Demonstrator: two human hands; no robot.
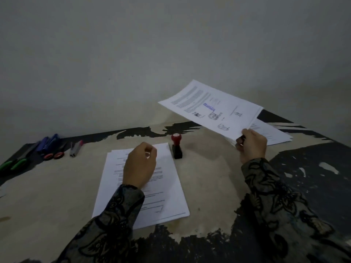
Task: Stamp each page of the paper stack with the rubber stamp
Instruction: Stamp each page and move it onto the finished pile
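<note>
Paper stack (pixel 152 186) lying flat on the counter (pixel 209 177), near centre; left hand (pixel 139 165) above it, fingers loosely curled, holding nothing. Rubber stamp (pixel 176 147), red-knobbed, upright just beside the stack's far right corner. Stamped sheet (pixel 212 107) raised at right, its near corner pinched by right hand (pixel 251 144), over a second pile (pixel 273 133). Pens and scissors (pixel 51 147) far left.

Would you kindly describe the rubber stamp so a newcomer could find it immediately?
Start at the paper stack lying mid-table. Just off its far right corner stands the rubber stamp, upright with nothing touching it. Its round red knob and black block base set it apart from the flat-lying pens at left.
</note>
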